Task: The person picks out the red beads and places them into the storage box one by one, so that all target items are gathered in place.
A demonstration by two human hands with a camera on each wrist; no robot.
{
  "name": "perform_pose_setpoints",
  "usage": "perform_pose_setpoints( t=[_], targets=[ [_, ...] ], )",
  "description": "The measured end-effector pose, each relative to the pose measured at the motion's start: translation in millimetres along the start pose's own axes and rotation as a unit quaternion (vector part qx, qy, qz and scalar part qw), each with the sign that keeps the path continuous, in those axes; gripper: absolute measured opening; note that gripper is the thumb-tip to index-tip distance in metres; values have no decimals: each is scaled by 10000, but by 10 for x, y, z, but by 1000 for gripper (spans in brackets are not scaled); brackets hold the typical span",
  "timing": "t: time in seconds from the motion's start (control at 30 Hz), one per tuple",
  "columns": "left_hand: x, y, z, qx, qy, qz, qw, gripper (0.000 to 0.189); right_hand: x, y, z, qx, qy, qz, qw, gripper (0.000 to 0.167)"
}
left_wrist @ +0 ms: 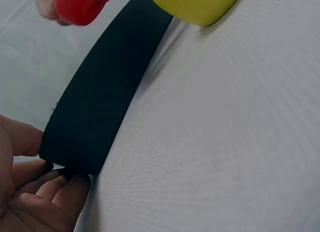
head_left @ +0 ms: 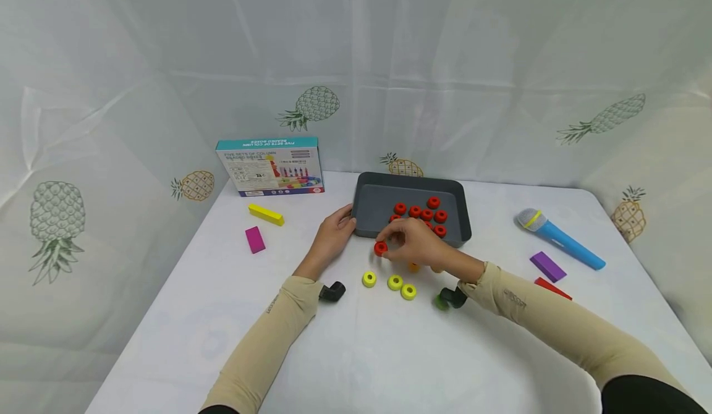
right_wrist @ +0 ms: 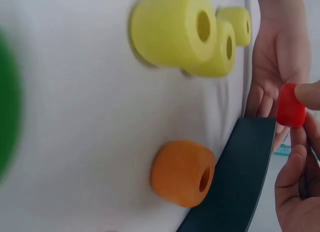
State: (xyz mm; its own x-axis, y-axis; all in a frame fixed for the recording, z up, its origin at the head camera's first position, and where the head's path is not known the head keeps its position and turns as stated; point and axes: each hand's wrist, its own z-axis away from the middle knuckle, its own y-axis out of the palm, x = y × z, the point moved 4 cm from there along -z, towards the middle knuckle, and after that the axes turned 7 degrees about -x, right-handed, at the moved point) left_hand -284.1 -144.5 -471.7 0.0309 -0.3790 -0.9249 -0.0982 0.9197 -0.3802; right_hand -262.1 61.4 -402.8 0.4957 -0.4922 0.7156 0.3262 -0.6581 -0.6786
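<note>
My left hand [head_left: 332, 238] grips the left end of a dark grey tray [head_left: 378, 198], its thumb and fingers at the corner in the left wrist view. Several red beads [head_left: 433, 202] lie in the tray's right half. My right hand [head_left: 417, 241] pinches a red bead [head_left: 381, 249] between thumb and fingertips, held just outside the tray's near wall. Three yellow beads [head_left: 395, 282] lie on the table in front. An orange bead [right_wrist: 180, 172] sits by the tray, mostly hidden under my right hand in the head view.
A toy box [head_left: 272, 167] stands at the back left, near a yellow block [head_left: 266, 214] and a magenta block [head_left: 255, 240]. To the right lie a blue microphone [head_left: 562, 239], a purple block [head_left: 547, 267] and a red block [head_left: 552, 288]. A green bead [head_left: 441, 303] is beneath the right wrist camera.
</note>
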Motion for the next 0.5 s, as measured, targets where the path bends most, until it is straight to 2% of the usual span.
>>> perform_pose_setpoints(
  t=[0.17,0.5],
  targets=[
    [12,-7,-10,-29,23,-24,10000,50,-16,-20,-128,-37,-58,107,9999,25],
    [12,-1,1,8,32,-14,10000,50,-132,-93,-356,-300,168,161,9993,25]
  ],
)
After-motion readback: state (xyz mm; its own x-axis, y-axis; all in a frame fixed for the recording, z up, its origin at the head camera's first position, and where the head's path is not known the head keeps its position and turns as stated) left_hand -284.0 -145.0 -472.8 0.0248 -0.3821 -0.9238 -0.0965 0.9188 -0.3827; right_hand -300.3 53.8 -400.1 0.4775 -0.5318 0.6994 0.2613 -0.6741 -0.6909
